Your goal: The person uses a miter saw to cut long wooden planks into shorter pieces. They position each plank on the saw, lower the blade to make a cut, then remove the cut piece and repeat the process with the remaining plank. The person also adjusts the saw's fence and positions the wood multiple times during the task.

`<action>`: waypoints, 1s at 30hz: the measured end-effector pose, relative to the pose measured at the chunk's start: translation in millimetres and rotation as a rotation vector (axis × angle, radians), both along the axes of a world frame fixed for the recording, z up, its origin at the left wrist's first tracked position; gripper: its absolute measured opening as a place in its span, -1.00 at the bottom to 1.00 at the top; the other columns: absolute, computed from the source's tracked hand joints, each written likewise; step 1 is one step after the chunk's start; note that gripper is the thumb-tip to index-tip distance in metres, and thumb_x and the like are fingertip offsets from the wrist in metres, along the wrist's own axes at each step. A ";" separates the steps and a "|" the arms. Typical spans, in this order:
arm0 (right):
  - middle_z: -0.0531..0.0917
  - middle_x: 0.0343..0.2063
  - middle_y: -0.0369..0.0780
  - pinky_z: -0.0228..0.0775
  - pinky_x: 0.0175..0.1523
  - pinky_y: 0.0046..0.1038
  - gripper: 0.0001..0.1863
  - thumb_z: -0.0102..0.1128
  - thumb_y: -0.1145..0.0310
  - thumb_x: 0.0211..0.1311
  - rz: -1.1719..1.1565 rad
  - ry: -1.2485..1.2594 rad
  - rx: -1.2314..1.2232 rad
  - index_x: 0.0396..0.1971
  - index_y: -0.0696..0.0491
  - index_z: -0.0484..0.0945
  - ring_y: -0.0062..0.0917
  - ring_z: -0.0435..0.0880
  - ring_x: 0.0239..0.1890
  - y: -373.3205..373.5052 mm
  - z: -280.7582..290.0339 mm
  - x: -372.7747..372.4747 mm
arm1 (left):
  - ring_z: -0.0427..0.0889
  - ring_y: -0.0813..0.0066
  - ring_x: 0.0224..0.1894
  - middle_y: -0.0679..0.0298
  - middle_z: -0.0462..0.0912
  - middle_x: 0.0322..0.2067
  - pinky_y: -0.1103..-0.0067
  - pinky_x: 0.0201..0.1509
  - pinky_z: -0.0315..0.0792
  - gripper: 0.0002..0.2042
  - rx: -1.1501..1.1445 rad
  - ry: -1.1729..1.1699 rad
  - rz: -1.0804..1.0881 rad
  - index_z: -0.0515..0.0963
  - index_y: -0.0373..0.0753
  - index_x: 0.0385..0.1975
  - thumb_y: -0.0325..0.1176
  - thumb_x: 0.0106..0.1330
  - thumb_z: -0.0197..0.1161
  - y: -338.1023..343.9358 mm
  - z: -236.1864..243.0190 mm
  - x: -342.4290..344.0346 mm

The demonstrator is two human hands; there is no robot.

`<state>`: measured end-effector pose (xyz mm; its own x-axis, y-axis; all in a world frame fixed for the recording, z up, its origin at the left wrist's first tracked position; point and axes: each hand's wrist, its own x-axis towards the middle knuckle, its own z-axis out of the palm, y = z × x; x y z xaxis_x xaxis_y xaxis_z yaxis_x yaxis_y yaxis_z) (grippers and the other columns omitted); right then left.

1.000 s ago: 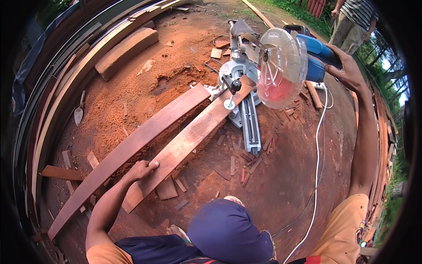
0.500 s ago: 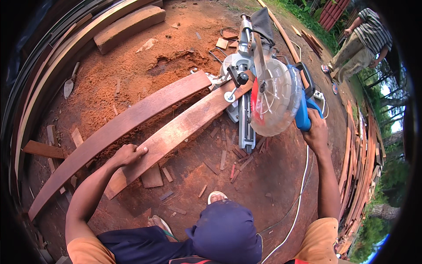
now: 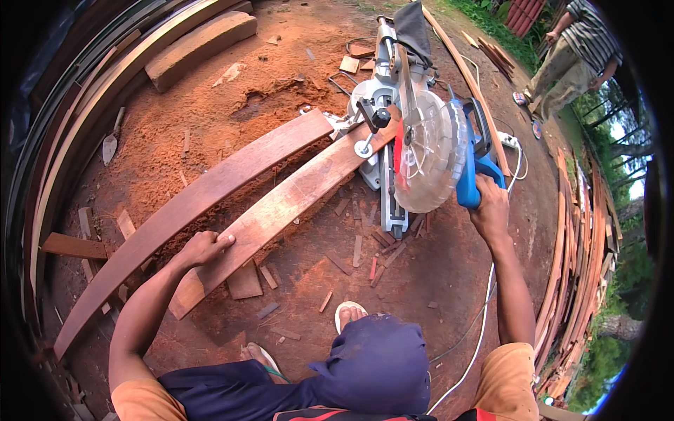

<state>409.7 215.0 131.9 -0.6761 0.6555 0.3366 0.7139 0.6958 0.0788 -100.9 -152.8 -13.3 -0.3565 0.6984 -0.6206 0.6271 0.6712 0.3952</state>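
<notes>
My left hand point(image 3: 206, 249) grips the near end of a reddish-brown plank point(image 3: 291, 193), thumb on top. The plank's far end lies on the mitre saw point(image 3: 384, 200), under a clamp with a round white pad point(image 3: 363, 149). My right hand point(image 3: 489, 205) is wrapped round the saw's blue handle point(image 3: 472, 181). A clear guard point(image 3: 427, 154) covers the blade, with a red part at its left side. Whether the blade touches the wood is hidden. Beside the held plank, a second, curved plank point(image 3: 203, 203) runs up to the saw.
Offcuts point(image 3: 244, 281) and sawdust point(image 3: 175, 133) litter the ground. A trowel point(image 3: 111, 144) lies at the left, near long stacked boards point(image 3: 77, 105). A white cable point(image 3: 484, 309) runs past my right arm. More timber point(image 3: 579, 259) is piled at the right; another person point(image 3: 576, 59) stands at the back right.
My right hand and the saw's handle and guard have shifted a little left relative to the saw base. My left hand keeps its hold on the plank. The whole view has moved slightly.
</notes>
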 end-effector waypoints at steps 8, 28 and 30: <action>0.68 0.04 -0.13 0.40 0.14 -0.15 -0.43 0.46 0.54 -0.06 0.003 0.018 -0.029 0.07 0.01 0.60 -0.12 0.65 0.06 -7.0 4.4 -3.9 | 0.76 -0.12 -0.05 -0.24 0.75 -0.21 0.12 0.08 0.56 -0.21 -0.039 0.010 -0.001 0.74 -0.41 -0.20 0.39 0.41 0.03 1.7 6.8 2.4; 0.71 -0.05 -0.13 0.33 0.26 -0.12 -0.47 0.53 0.27 -0.11 -0.038 0.029 -0.051 -0.07 0.09 0.63 -0.17 0.63 0.14 -32.1 5.3 -2.3 | 0.71 -0.21 0.05 -0.33 0.71 -0.10 0.10 0.14 0.53 -0.14 -0.019 0.026 -0.071 0.71 -0.48 -0.13 0.42 0.43 -0.06 3.7 -4.0 -0.4; 0.71 -0.06 -0.12 0.35 0.24 -0.14 -0.50 0.52 0.29 -0.09 -0.003 0.047 0.014 -0.08 0.11 0.63 -0.16 0.63 0.12 -26.1 -0.6 -0.8 | 0.71 -0.22 0.05 -0.33 0.71 -0.10 0.10 0.15 0.53 -0.13 -0.004 0.020 -0.056 0.72 -0.47 -0.12 0.42 0.43 -0.07 3.9 -2.4 2.6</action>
